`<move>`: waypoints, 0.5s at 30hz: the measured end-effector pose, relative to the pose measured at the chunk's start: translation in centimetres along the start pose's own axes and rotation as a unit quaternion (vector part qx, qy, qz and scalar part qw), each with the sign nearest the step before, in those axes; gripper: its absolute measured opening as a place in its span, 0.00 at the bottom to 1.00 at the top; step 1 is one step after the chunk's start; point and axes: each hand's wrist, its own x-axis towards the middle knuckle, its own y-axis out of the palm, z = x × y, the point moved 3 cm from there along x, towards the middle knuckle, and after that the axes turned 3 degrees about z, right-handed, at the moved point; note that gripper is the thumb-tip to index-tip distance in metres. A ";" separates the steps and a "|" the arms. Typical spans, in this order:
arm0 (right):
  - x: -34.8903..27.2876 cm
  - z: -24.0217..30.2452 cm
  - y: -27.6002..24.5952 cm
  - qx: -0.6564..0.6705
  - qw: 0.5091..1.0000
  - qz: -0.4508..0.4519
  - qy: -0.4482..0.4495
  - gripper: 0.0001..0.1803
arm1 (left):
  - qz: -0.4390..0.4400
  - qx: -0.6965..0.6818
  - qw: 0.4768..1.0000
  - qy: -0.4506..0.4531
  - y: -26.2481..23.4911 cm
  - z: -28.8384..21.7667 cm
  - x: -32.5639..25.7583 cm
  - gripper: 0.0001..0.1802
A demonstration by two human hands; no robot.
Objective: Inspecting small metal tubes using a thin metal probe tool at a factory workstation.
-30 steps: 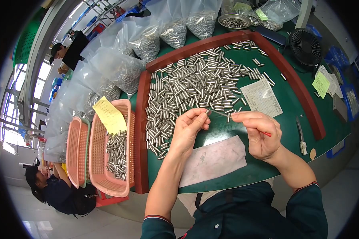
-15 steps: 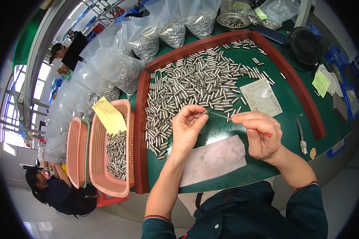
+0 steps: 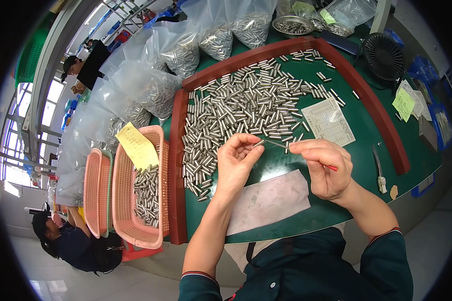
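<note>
Basically no change over the last second: both hands stay raised over the green mat (image 3: 366, 135), just near side of the heap of metal pins (image 3: 246, 108). Only small finger shifts, so same step, same piece.

Left hand (image 3: 236, 163): fingertips closed on one small silver pin (image 3: 258, 143), held up off the mat. Right hand (image 3: 326, 168): fingers pinched shut round a thin probe (image 3: 276, 144) with a red handle end poking out the far side of the fist; its tip meets the pin's end. Can't tell if the tip is inside the pin or just touching.

Pin looks like a short shiny cylinder, same as the heap's.

Relative to the mat: pinkish sheet (image 3: 271, 200) on its near edge under the hands, printed paper slip (image 3: 329, 120) right of the heap, pink basket (image 3: 135, 190) with more pins and a yellow note off its left rim, clear bags of pins (image 3: 150, 90) beyond the far-left rim
</note>
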 end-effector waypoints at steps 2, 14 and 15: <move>0.0 0.0 0.0 -0.003 1.000 0.001 -0.001 0.07 | -0.001 -0.003 1.000 -0.003 0.0 0.0 0.0 0.09; 0.6 0.3 0.1 -0.006 1.000 0.026 -0.007 0.09 | -0.014 0.049 0.996 0.077 -0.1 -0.3 -0.1 0.07; 0.6 0.2 0.1 0.002 1.000 0.016 0.000 0.09 | -0.018 0.050 0.995 0.082 0.0 -0.4 -0.1 0.07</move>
